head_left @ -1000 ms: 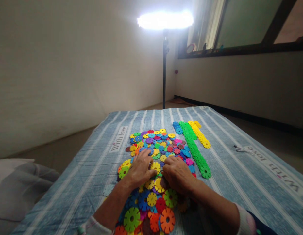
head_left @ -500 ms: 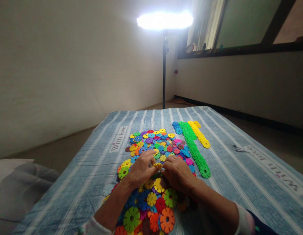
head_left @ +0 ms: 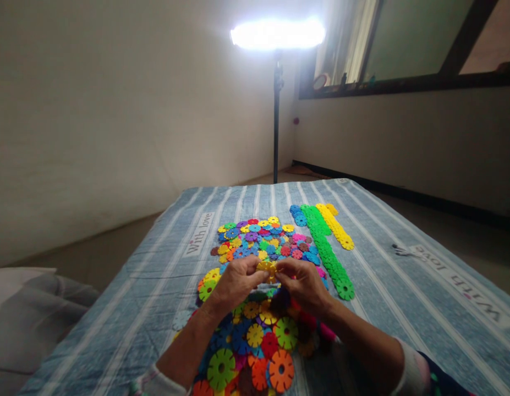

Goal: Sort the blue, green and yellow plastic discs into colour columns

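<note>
The left forearm enters from seven o'clock and slants toward one; the right forearm enters from between four and five and slants toward ten. The left hand is pinched, thumb and fingertips pointing toward three o'clock. The right hand, pinched likewise, points toward nine, its fingertips near the left's.

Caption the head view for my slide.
Left hand and right hand pinch yellow notched plastic above spread multicoloured discs.
</note>
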A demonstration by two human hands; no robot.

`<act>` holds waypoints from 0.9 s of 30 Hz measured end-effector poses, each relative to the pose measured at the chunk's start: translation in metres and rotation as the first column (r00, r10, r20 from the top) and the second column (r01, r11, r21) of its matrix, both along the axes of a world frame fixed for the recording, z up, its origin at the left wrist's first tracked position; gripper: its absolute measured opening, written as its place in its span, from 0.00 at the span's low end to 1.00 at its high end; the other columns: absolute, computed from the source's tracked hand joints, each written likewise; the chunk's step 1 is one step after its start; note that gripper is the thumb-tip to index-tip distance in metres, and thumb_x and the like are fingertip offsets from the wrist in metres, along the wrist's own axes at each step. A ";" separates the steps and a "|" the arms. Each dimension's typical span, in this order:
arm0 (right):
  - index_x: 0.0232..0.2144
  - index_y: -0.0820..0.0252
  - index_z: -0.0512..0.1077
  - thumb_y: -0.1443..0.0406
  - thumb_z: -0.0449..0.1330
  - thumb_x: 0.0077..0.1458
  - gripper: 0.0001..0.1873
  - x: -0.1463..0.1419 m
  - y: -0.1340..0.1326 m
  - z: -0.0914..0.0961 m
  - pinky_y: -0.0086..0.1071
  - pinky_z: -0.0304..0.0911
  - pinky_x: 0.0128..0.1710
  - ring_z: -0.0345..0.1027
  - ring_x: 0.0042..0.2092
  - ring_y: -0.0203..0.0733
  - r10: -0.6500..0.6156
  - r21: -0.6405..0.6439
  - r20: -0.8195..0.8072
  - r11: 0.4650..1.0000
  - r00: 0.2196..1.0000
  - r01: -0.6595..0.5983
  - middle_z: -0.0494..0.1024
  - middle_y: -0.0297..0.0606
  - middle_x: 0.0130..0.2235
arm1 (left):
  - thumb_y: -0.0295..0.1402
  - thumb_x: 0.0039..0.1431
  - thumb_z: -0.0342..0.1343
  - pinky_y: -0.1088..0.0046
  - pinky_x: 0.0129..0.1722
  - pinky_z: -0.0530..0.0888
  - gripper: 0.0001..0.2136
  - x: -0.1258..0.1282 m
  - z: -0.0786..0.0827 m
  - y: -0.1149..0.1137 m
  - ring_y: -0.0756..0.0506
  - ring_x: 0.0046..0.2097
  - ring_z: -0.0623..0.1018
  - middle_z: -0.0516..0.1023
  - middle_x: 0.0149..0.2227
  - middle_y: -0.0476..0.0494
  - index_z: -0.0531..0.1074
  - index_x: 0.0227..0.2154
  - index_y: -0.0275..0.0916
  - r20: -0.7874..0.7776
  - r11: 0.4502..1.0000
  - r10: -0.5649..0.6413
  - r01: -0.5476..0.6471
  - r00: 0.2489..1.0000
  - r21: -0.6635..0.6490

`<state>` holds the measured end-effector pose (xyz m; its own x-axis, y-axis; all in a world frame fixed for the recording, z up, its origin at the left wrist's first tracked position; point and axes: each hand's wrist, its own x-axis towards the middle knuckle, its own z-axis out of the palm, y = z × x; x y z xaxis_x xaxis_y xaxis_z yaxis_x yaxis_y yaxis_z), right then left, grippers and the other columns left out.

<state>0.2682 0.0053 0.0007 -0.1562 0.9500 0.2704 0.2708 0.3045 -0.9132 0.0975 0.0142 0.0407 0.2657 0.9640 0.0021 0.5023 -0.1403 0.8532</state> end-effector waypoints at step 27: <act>0.24 0.61 0.72 0.66 0.58 0.48 0.05 0.001 0.000 0.013 0.26 0.59 0.27 0.64 0.27 0.33 0.134 -0.099 -0.177 0.983 0.975 -0.153 0.73 0.31 0.24 | 0.41 0.55 0.52 0.77 0.30 0.70 0.13 -0.005 -0.003 0.005 0.50 0.29 0.73 0.75 0.25 0.49 0.75 0.29 0.36 0.017 0.976 -0.212 0.213 0.977 -0.056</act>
